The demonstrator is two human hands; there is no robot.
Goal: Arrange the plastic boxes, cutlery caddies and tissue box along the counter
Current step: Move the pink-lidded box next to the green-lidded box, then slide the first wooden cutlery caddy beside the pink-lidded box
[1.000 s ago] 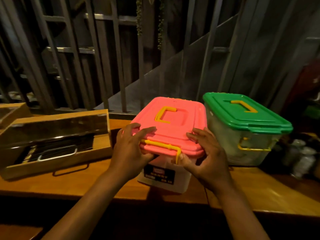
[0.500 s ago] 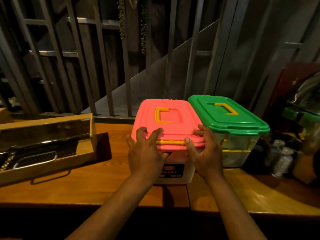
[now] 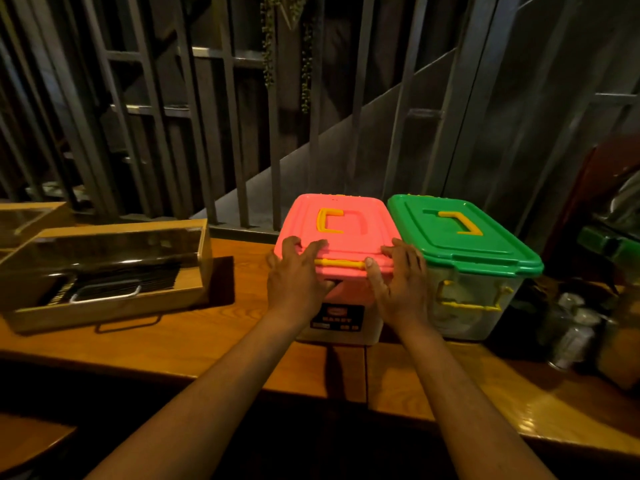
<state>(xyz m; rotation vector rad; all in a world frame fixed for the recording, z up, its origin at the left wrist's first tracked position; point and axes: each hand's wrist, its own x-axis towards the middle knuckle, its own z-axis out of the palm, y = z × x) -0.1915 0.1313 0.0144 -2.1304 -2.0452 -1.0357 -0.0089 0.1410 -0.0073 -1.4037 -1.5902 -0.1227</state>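
Note:
A clear plastic box with a pink lid and yellow handles stands on the wooden counter. My left hand grips its near left corner and my right hand grips its near right corner. Right beside it, touching or nearly so, stands a clear box with a green lid. A wooden cutlery caddy with a dark glass lid lies at the left, and part of a second caddy shows behind it. No tissue box is in view.
Dark metal bars and a stair wall close off the back of the counter. Small glass shakers and dim clutter crowd the right end. Bare counter lies between the caddy and the pink box.
The pink-lidded box has slid back and to the right, ending squared up against the green-lidded box. Both hands have stayed on its near corners.

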